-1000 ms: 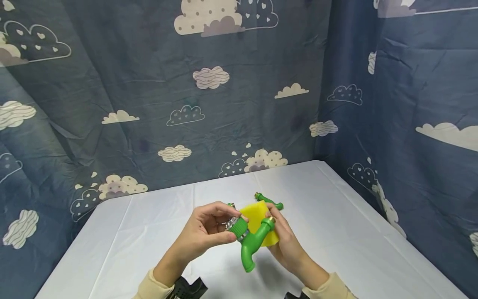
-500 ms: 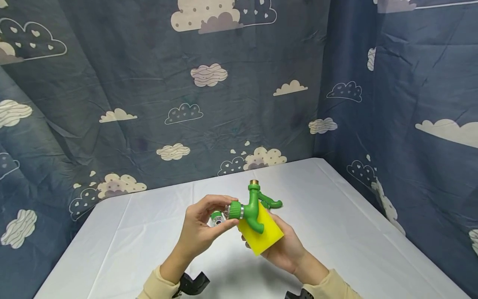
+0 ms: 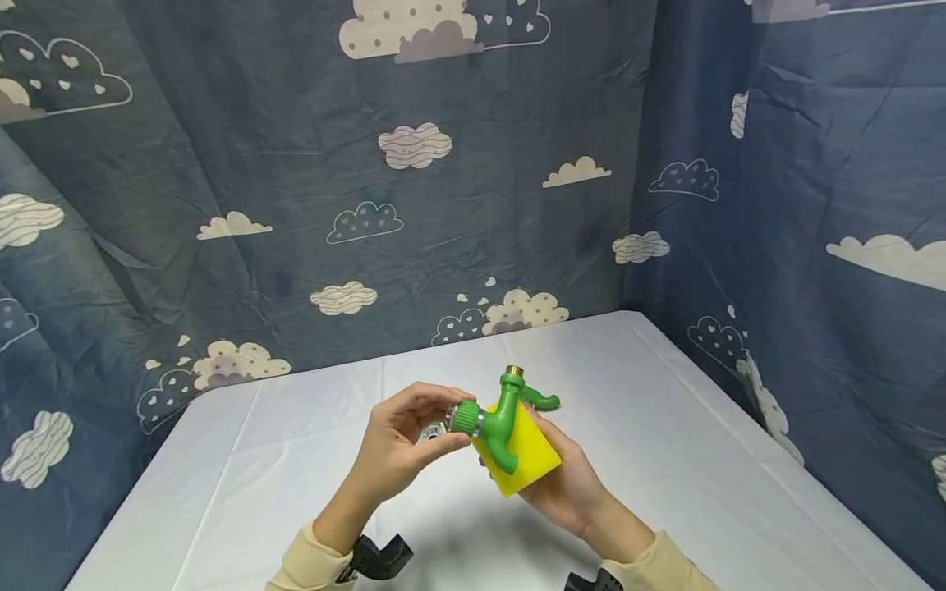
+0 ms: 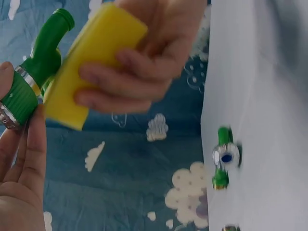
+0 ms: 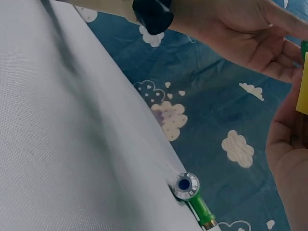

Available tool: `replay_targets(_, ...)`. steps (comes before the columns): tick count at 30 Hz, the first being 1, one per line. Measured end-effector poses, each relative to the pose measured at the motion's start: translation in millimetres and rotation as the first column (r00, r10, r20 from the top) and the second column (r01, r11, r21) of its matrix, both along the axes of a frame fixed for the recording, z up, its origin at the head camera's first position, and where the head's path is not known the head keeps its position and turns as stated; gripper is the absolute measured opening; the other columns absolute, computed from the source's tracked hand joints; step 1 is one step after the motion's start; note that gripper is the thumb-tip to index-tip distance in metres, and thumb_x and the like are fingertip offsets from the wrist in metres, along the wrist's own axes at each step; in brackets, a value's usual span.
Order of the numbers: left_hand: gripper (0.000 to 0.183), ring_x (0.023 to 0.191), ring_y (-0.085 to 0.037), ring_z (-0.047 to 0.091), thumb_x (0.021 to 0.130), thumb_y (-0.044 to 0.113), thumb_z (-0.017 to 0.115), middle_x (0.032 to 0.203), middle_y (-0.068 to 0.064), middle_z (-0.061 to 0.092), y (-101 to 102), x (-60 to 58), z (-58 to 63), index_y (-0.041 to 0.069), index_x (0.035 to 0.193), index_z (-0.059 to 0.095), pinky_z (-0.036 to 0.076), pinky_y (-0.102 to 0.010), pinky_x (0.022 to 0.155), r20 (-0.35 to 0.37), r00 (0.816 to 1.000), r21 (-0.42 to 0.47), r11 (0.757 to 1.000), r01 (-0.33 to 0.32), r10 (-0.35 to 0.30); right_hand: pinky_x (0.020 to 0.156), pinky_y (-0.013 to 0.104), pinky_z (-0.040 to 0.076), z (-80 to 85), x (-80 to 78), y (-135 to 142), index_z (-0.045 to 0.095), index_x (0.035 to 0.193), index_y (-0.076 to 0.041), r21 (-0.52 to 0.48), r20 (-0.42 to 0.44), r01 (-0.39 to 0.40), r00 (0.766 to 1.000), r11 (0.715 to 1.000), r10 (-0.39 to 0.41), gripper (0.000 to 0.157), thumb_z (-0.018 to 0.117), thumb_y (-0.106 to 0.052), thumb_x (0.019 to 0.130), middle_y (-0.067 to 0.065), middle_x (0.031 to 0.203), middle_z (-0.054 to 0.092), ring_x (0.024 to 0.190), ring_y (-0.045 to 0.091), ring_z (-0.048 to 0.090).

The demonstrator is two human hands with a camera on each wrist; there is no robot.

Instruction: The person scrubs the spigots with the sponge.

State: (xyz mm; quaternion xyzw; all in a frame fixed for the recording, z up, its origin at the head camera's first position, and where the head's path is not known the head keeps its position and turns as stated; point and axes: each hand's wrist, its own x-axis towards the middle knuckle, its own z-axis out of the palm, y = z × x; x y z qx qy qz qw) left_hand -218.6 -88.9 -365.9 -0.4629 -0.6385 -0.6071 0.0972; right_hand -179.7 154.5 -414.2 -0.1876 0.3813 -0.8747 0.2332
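Observation:
In the head view my left hand pinches a green tap by its ribbed collar, between thumb and fingers. The tap's brass threaded end points up and its curved spout down. My right hand holds a yellow sponge against the tap's far side. The left wrist view shows the right fingers curled round the sponge, beside the green tap. At the edge of the right wrist view, only a piece of the sponge shows.
On the white-covered table lies another green tap, behind the right hand. A further tap with a silvery round knob is mostly hidden by the left hand. Dark blue cloud-print cloth hangs around the table.
The held tap has turned, so its brass end went from pointing right to pointing up. The sponge's broad face has tilted into view behind it. Lately the tap dipped slightly.

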Motion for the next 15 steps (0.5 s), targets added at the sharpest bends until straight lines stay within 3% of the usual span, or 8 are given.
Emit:
replay_targets(6, 0.042, 0.102, -0.010, 0.076, 0.086, -0.012, 0.083, 0.121, -0.025, 0.075, -9, -6.5, 1.8, -0.003, 0.125, 0.071, 0.066, -0.027, 0.090, -0.021, 0.990, 0.020, 0.990, -0.138, 0.139, 0.099, 0.023, 0.060, -0.1, -0.4, 1, 0.050, 0.141, -0.029, -0.045, -0.045, -0.001, 0.999, 0.999, -0.001, 0.032, 0.032, -0.042, 0.118, -0.006, 0.126, 0.067, 0.114, 0.013, 0.068)
replay_targets(11, 0.041, 0.099, -0.008, 0.078, 0.088, -0.007, 0.083, 0.122, -0.021, 0.075, -13, -9.4, 6.3, -0.002, 0.127, 0.073, 0.067, -0.030, 0.089, 0.033, 0.971, -0.009, 0.971, -0.237, 0.238, 0.091, 0.021, 0.058, -0.7, 2.4, 3, 0.048, 0.137, -0.036, 0.031, -0.112, 0.141, 0.984, 0.990, -0.136, 0.025, 0.033, -0.039, 0.117, -0.009, 0.119, 0.066, 0.105, 0.009, 0.065)
replay_targets(13, 0.041, 0.100, -0.008, 0.078, 0.089, -0.006, 0.082, 0.123, -0.021, 0.073, -13, -9.1, 6.5, -0.003, 0.129, 0.073, 0.067, -0.033, 0.089, 0.062, 0.972, -0.032, 0.973, -0.227, 0.229, 0.086, 0.021, 0.058, -2.4, 2.0, 3, 0.051, 0.134, -0.036, 0.103, -0.219, 0.253, 0.949, 0.962, -0.227, 0.023, 0.035, -0.033, 0.117, -0.009, 0.117, 0.065, 0.100, 0.008, 0.063)
replay_targets(14, 0.042, 0.100, -0.008, 0.078, 0.090, -0.005, 0.082, 0.124, -0.022, 0.072, -12, -8.2, 6.5, -0.004, 0.131, 0.072, 0.067, -0.033, 0.089, 0.082, 0.974, -0.038, 0.977, -0.210, 0.212, 0.084, 0.021, 0.057, -3.4, 1.5, 1, 0.053, 0.133, -0.034, 0.131, -0.302, 0.327, 0.912, 0.936, -0.276, 0.023, 0.038, -0.027, 0.116, -0.008, 0.116, 0.066, 0.098, 0.008, 0.062)
replay_targets(15, 0.043, 0.101, -0.009, 0.078, 0.091, -0.004, 0.082, 0.124, -0.022, 0.072, -11, -7.2, 6.1, -0.004, 0.132, 0.071, 0.067, -0.034, 0.089, 0.101, 0.976, -0.044, 0.981, -0.187, 0.191, 0.085, 0.021, 0.058, -4.5, 1.0, 0, 0.054, 0.133, -0.029, 0.153, -0.402, 0.409, 0.858, 0.900, -0.321, 0.024, 0.042, -0.020, 0.115, -0.007, 0.119, 0.065, 0.100, 0.009, 0.063)
